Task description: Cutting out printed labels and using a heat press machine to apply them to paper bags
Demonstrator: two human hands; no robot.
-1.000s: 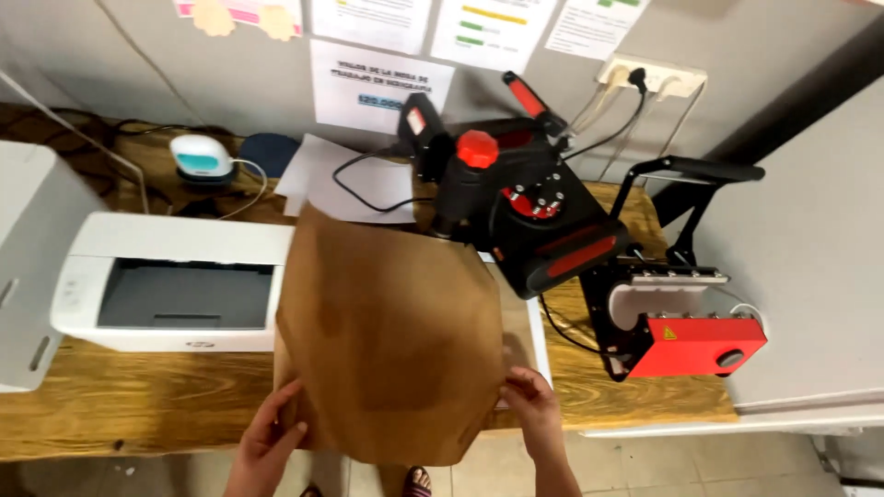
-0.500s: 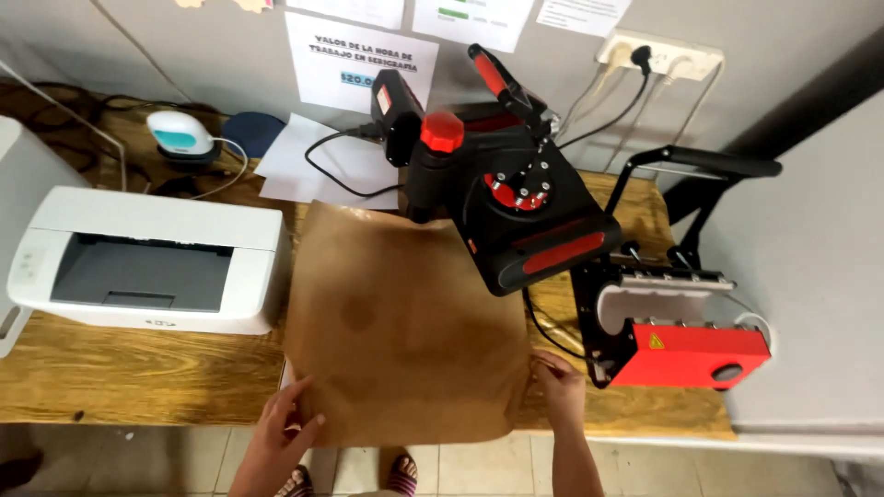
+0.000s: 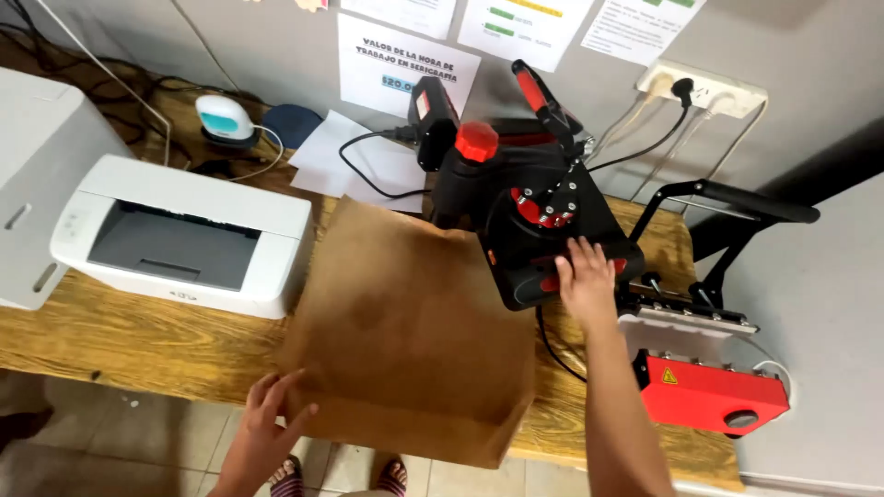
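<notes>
One white printer, left of the left hand. One red box-shaped press, right of the right hand. One black heat press head with red knob, swung over the bench, overlapping the far right corner of the sheet. One brown sheet, lying between both hands. Left hand: fingers spread flat on the sheet's near left corner, gripping nothing. Right hand: open, palm down on the press head, just beyond the sheet's right edge. Hands well apart.
</notes>
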